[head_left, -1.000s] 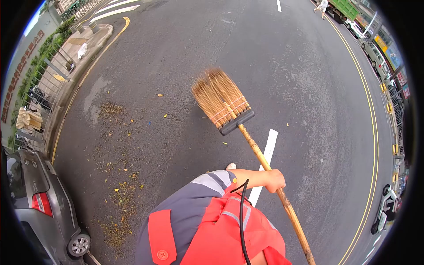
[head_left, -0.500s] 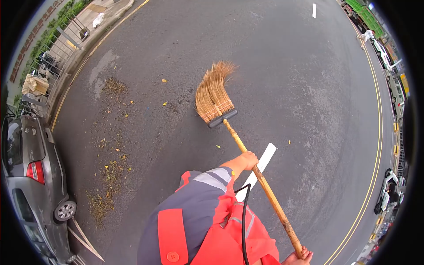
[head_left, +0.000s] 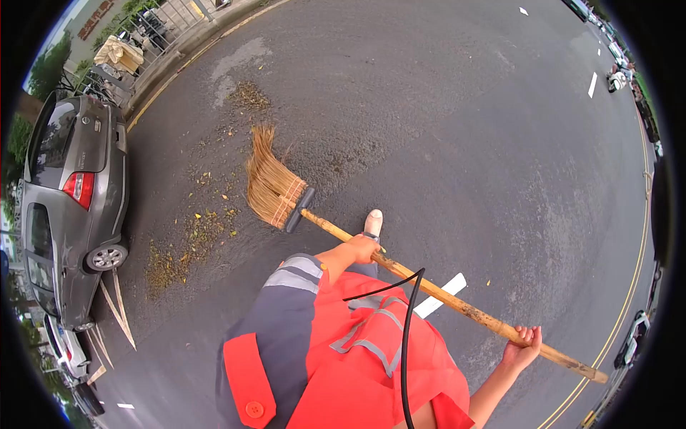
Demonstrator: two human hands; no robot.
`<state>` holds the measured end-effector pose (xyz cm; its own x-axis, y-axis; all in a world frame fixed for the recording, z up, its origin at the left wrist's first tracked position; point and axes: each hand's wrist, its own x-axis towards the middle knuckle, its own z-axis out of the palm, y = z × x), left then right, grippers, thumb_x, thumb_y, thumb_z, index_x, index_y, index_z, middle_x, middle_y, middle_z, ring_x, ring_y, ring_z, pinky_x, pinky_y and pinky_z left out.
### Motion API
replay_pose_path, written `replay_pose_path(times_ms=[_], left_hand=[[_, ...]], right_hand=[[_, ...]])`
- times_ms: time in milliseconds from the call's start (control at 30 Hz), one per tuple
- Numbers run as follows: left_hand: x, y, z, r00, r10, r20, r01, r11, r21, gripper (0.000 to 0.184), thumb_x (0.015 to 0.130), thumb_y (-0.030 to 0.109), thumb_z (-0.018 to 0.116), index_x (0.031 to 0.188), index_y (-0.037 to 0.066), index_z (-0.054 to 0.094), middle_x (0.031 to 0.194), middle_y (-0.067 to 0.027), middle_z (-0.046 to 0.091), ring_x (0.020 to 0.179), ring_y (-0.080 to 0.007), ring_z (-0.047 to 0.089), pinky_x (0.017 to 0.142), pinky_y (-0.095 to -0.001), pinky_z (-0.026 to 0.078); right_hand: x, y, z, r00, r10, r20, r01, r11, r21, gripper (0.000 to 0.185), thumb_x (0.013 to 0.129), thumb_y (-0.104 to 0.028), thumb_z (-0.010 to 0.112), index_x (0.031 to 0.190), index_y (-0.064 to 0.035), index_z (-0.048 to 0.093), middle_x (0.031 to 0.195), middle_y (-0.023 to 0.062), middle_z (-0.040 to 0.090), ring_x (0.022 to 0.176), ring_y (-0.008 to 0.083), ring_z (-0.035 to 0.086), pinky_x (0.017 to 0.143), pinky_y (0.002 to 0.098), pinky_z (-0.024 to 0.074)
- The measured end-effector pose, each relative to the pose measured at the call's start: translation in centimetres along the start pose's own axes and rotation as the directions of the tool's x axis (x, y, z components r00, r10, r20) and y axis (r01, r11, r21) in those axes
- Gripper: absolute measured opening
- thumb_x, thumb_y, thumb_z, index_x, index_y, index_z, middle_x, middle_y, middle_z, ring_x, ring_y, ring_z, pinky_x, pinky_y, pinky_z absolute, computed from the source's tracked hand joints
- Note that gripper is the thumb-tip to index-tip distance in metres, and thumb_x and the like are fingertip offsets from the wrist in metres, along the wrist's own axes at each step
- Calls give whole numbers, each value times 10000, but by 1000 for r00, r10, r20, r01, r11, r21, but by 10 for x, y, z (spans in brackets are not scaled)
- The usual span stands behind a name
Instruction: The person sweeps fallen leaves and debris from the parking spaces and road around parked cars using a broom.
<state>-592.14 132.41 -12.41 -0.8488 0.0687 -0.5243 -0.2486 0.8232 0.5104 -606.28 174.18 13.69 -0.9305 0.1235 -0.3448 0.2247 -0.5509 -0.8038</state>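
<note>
A long-handled straw broom point(head_left: 457, 304) slants across the view from upper left to lower right. Its brown bristles point(head_left: 273, 187) point up and left, over the asphalt beside scattered leaves. A dark clamp point(head_left: 300, 209) joins them to the wooden handle. My left hand point(head_left: 363, 248) is closed around the handle not far below the clamp. Lower down, my right hand point(head_left: 524, 348) wraps the handle close to its end. Yellow-brown leaves point(head_left: 196, 243) lie left of the bristles, and a smaller leaf pile point(head_left: 250, 95) is beyond them.
A grey car point(head_left: 78, 186) is parked at the left, with another vehicle point(head_left: 66, 347) behind it. A kerb point(head_left: 179, 64) and railing run along the upper left. On the far right a scooter rider point(head_left: 619, 77) is on the road. My shoe point(head_left: 374, 222) shows below the broom head.
The broom head has swung left and toward me, closer to the leaves. Both hands still grip the handle; the right one has come up and right. The view has turned, and a shoe now shows.
</note>
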Motion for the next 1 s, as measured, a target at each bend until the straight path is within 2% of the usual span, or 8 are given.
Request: replay_pose_path(times_ms=[167,233,400,500,567,667,800,1000], left_hand=[[-13,-65,-38,974,45,-223,-63,996,-71,285,677,268,720,909,142,613,996,-81,594,1027,-280,537,877,-418,410],[-19,-96,-56,955,-203,-217,171,973,-157,325,653,268,739,917,147,594,1004,-74,572,1033,-275,517,862,-412,400],[6,-119,-97,921,-246,-301,162,947,-278,266,692,300,693,884,139,602,902,-95,630,933,-304,589,800,-428,448],[27,-105,-145,932,-264,-249,178,931,-319,279,704,330,686,884,130,611,874,-112,645,888,-312,611,751,-438,469],[46,-92,-178,953,-191,-236,126,956,-264,289,706,346,685,882,127,618,861,-119,651,865,-316,620,728,-442,475],[73,-57,-227,959,-9,-282,-51,978,-203,290,714,366,655,858,116,628,783,-137,644,776,-347,622,659,-464,478],[123,-10,-272,924,197,-327,-244,963,-111,267,686,350,660,818,119,642,724,-103,643,729,-317,629,640,-451,478],[207,33,-337,879,366,-306,-381,925,13,263,669,342,672,815,125,645,705,-98,638,712,-314,628,614,-445,478]], right_hand=[[37,12,139,969,49,243,-23,994,-108,142,906,-156,519,795,-70,496,536,-19,309,522,108,347,631,296,388],[43,16,189,875,24,483,72,981,-179,147,924,-174,496,812,-77,491,533,-22,314,519,106,349,632,306,388],[74,-1,284,628,128,768,54,977,-207,216,963,-219,457,847,-46,512,554,-23,314,539,106,350,660,282,373],[99,-4,335,870,20,492,124,958,-258,243,872,-172,480,638,-143,422,510,-28,326,502,136,378,652,328,425],[156,-16,341,940,-120,319,180,970,-166,221,944,-243,514,865,-36,515,577,-24,342,550,107,374,642,265,377],[202,-52,361,983,-140,123,147,988,-51,210,910,-227,576,856,-35,510,596,-27,361,562,111,390,603,244,375],[355,-166,256,867,-137,479,92,989,118,206,899,-173,586,787,-51,462,577,-27,316,532,109,332,550,232,347],[296,-163,246,889,-425,169,406,904,134,198,892,-168,549,748,-75,449,563,-24,318,528,118,344,584,257,366]])
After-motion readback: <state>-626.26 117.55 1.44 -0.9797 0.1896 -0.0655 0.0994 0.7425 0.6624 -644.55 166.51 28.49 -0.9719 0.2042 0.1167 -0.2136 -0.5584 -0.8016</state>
